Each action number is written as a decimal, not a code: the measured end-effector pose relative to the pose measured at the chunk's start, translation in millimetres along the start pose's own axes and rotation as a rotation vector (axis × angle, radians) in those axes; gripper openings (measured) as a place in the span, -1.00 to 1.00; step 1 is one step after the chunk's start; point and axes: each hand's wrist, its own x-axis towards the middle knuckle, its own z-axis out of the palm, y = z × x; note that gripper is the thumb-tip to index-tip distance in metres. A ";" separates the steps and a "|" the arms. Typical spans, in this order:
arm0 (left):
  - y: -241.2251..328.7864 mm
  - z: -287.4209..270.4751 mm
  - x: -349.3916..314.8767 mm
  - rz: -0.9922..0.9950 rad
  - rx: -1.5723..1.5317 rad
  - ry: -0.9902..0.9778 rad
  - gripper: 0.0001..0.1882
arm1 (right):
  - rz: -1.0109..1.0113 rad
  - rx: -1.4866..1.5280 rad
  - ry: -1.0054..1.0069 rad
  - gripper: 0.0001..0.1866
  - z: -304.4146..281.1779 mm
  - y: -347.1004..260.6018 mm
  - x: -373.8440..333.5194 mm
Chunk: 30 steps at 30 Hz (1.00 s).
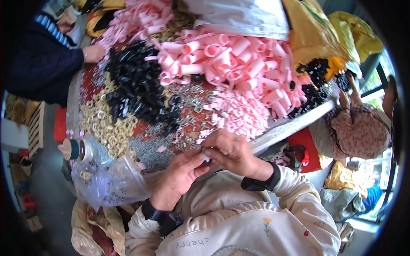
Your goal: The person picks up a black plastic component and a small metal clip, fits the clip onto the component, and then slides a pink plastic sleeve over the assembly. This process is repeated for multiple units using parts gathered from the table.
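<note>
At the table's near edge, my left hand [181,173] and my right hand [235,152] meet with fingertips pinched together. A tiny dark and pale piece [206,160] shows between them, mostly hidden by the fingers, and its kind I cannot make out. Just beyond the hands lie loose bent metal clips [190,123] and a heap of small pink plastic pieces [239,113]. Left of them, tiny grey metal parts [151,147] are spread out beside a pile of beige rings [104,126].
Pink tubes [230,59] and black plastic parts [136,85] are heaped farther back. A clear plastic bag [126,179] and a bottle [77,150] sit at the near left edge. One person's hand [93,54] rests at the left; another person [358,128] is at the right.
</note>
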 end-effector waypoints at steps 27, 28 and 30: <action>9.0 10.2 9.7 0.169 0.291 0.081 -0.76 | 0.033 -0.434 -0.179 -0.52 -77.1 36.7 -4.5; 9.5 7.9 9.2 0.175 0.303 0.061 -0.74 | -0.031 -0.351 -0.252 -0.52 -60.3 27.8 -1.6; 9.1 3.3 -0.8 0.204 0.311 0.061 -0.73 | -0.117 -0.254 -0.339 -0.51 -37.7 16.7 1.7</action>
